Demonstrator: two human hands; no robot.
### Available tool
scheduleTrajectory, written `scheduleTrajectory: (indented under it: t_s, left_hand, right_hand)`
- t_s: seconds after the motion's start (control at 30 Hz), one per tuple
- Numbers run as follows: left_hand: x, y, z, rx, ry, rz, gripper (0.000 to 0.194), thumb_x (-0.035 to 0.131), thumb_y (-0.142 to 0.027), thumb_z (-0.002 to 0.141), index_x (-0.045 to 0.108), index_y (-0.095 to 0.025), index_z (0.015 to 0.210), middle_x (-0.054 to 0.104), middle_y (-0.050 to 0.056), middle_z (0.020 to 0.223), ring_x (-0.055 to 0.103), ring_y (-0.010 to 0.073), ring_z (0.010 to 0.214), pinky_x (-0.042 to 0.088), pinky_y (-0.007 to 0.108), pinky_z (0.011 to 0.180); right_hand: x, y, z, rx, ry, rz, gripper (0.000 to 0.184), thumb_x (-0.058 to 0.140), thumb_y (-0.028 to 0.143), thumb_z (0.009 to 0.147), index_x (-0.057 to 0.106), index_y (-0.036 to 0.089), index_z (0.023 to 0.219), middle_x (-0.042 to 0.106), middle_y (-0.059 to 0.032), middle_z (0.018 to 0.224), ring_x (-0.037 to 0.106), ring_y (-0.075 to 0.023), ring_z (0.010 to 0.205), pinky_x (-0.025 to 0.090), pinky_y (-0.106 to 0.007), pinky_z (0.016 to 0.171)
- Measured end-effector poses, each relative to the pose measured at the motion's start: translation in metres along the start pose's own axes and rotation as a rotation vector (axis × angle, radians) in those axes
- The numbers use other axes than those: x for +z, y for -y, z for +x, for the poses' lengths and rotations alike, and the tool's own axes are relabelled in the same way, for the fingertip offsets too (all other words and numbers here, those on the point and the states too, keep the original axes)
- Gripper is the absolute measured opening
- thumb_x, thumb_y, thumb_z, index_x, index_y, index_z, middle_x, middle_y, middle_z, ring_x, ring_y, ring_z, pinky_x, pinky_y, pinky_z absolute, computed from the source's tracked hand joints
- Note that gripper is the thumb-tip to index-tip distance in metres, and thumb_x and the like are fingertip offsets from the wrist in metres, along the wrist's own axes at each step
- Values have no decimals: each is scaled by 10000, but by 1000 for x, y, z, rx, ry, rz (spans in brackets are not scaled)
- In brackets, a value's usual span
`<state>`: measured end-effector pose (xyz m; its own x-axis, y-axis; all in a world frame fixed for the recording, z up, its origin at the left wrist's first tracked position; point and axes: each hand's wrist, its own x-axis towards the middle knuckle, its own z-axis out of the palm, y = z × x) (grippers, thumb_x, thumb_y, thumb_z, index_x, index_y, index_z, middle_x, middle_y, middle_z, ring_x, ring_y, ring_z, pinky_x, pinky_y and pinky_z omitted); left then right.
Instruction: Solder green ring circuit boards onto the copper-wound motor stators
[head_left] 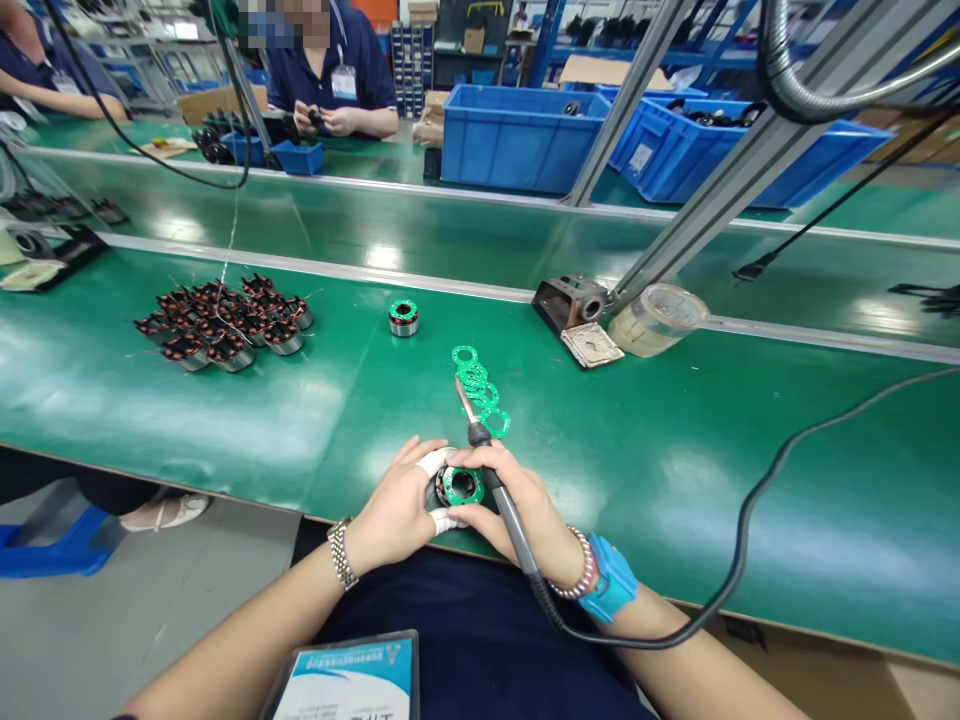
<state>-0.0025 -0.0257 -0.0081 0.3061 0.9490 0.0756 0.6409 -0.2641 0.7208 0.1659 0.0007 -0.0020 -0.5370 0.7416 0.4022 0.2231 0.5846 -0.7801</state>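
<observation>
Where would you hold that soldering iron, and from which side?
Probably by its long grey handle, coming from the near side, where the cord trails off: the handle is slim and straight, and the bare metal tip points away from the wearer.

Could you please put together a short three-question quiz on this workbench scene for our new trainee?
1. Multiple choice: The left hand grips a ring-topped round part. Which tool does the right hand hold?
A) Pliers
B) Soldering iron
C) Paintbrush

2. True or false: The plastic tub stands farther to the right than the loose green rings.

3. Fill in the blank: The metal watch is worn on the person's ____ wrist.

Key: 1. B; 2. True; 3. left.
</observation>
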Motion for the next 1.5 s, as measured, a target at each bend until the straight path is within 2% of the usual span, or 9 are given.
scheduleTrajectory:
  t_s: [0.47,0.63,0.73,0.83,0.93,1.03,1.1,1.37,1.5]
  left_hand:
    - [0,-2,1,0,10,21,517,649,-242,684,481,-171,1168,580,133,1193,469,251,1190,232,503,1073]
    - [1,0,1,-19,17,8,553,662,-276,685,466,-151,1187,553,158,1224,450,259,1209,217,509,1079]
    - [-5,1,-3,-29,60,-60,789,734,-337,607,368,-157,1283,483,164,1303,398,287,1248,210,524,1079]
    - [-13,0,-7,-40,93,-172,1025,786,-391,518,243,-175,1360,398,163,1374,359,310,1271,266,513,1062]
    - [-14,-4,-9,-78,22,-204,821,735,-376,605,353,-187,1307,487,137,1308,448,292,1210,347,473,1026]
    - [-8,-8,-7,-137,-45,-187,534,679,-338,678,508,-183,1160,609,103,1164,569,267,1072,433,440,954]
    - [-4,-9,-6,-157,-60,-181,445,675,-326,685,552,-180,1087,644,91,1104,604,258,1013,465,426,918]
    - [-1,-6,-5,-139,-105,-193,424,705,-337,667,588,-203,1052,668,73,1072,632,250,967,503,392,873]
    - [1,-6,-6,-153,-118,-207,431,706,-349,664,590,-198,1051,667,80,1069,624,259,978,487,411,895]
  right_hand:
    - [4,0,-2,-5,-46,-17,330,631,261,775,457,234,1054,607,-62,987,605,-196,907,509,-325,800]
    - [1,0,2,-9,-7,-21,320,627,272,778,461,227,1049,613,-68,970,611,-200,914,512,-332,800]
    - [-6,2,-1,-16,3,-20,369,648,282,762,438,232,1061,606,-86,1065,597,-207,986,499,-343,845]
    - [-16,7,-14,1,-80,-74,325,616,222,787,420,249,1045,614,-81,1107,580,-202,1031,479,-357,882]
    - [-22,12,-29,36,-145,-134,256,538,128,815,426,257,1006,652,-66,1054,597,-186,992,480,-356,882]
    - [-22,15,-36,47,-147,-157,247,504,101,818,433,253,999,660,-69,1049,595,-187,1004,497,-347,863]
    - [-20,16,-37,57,-130,-160,239,487,97,823,434,250,998,661,-70,1053,592,-188,1023,502,-345,862]
    - [-10,13,-39,176,-107,-91,197,464,132,831,439,245,990,654,-88,1068,611,-203,1023,524,-336,838]
    - [-8,12,-38,187,-106,-67,217,468,125,823,446,244,1003,648,-81,1077,618,-197,1013,523,-323,841]
